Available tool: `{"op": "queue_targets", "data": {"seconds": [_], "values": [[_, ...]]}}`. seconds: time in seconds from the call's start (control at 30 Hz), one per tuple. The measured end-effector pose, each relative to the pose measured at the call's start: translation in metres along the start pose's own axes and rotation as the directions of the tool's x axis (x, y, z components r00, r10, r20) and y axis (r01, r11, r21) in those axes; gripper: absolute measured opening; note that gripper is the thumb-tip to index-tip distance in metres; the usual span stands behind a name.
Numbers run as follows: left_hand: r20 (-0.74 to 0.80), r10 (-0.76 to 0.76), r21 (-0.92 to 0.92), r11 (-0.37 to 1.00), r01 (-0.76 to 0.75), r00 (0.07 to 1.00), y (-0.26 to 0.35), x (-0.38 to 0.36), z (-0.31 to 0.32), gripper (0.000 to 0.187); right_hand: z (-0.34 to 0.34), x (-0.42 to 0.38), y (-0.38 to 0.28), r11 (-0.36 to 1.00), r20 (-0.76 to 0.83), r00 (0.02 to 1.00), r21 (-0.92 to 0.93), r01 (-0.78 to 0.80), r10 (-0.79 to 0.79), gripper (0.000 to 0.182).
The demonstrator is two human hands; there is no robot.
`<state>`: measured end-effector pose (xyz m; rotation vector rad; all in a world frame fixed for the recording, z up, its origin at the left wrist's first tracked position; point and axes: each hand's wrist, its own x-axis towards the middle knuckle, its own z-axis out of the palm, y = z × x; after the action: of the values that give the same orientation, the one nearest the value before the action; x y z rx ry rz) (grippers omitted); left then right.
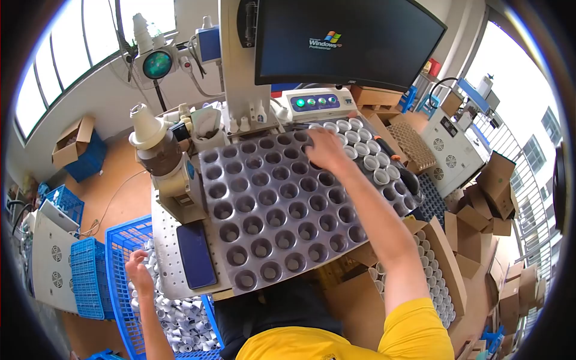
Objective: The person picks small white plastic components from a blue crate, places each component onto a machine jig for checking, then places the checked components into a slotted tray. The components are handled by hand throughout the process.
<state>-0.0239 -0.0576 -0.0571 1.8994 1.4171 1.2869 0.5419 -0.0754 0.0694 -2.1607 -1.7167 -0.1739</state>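
A grey tray with rows of round holes (282, 217) lies on the bench. At its far right corner my right hand (324, 148) reaches down, its fingers bent at the tray's edge; what they hold, if anything, is hidden. Beside that hand, white round cups (362, 149) stand in rows on the right part of the bench. My left hand (139, 273) hangs over a blue basket (123, 300) at the lower left, fingers curled but apart, with nothing visible in them. Small white and grey parts (183, 321) fill the basket.
A dark phone (196, 254) lies left of the tray. Behind it stands a machine with a cone-topped container (157, 144). A monitor (348, 45) and a control box with lit buttons (317, 102) are at the back. A carton of white cups (447, 264) sits lower right.
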Motion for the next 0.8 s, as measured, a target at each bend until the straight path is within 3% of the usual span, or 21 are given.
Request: {"op": "queue_targets", "data": {"seconds": [0.03,0.13,0.23,0.3,0.47,0.57,0.7,0.8], "values": [[0.009,0.012,-0.001,1.0,-0.012,1.0,0.023,0.002,0.013,0.032,-0.003,-0.003,0.021,0.997,0.019,1.0,-0.072,-0.007,0.008,0.048],[0.021,0.018,-0.046,0.999,-0.017,1.0,0.047,0.004,0.045,0.032,-0.026,-0.009,0.055,0.999,0.231,0.972,0.015,-0.047,0.043,0.045],[0.057,-0.004,-0.016,1.0,0.005,0.998,0.038,0.003,0.068,0.031,-0.016,-0.006,0.083,0.994,0.238,0.965,0.04,0.103,-0.11,0.043],[0.034,-0.001,0.065,0.998,-0.001,0.999,0.041,0.003,0.073,0.031,-0.007,-0.003,0.094,0.998,0.304,0.952,0.043,0.034,-0.045,0.04],[0.009,0.024,0.017,1.0,-0.024,1.0,0.047,0.0,0.07,0.031,0.001,0.008,0.097,0.996,0.343,0.937,0.076,0.046,-0.07,0.035],[-0.005,0.039,0.021,0.999,-0.039,0.999,0.047,0.0,0.07,0.03,-0.014,0.004,0.093,0.991,0.241,0.962,0.083,0.108,-0.126,0.033],[0.008,-0.01,-0.013,1.0,0.01,1.0,0.042,0.0,0.072,0.029,-0.046,-0.005,0.071,0.986,0.216,0.976,0.155,-0.068,0.034,0.03],[0.037,-0.034,-0.017,0.999,0.035,0.999,0.05,0.004,0.071,0.029,-0.047,-0.011,0.058,0.987,0.055,0.994,0.141,0.083,-0.091,0.027]]}}
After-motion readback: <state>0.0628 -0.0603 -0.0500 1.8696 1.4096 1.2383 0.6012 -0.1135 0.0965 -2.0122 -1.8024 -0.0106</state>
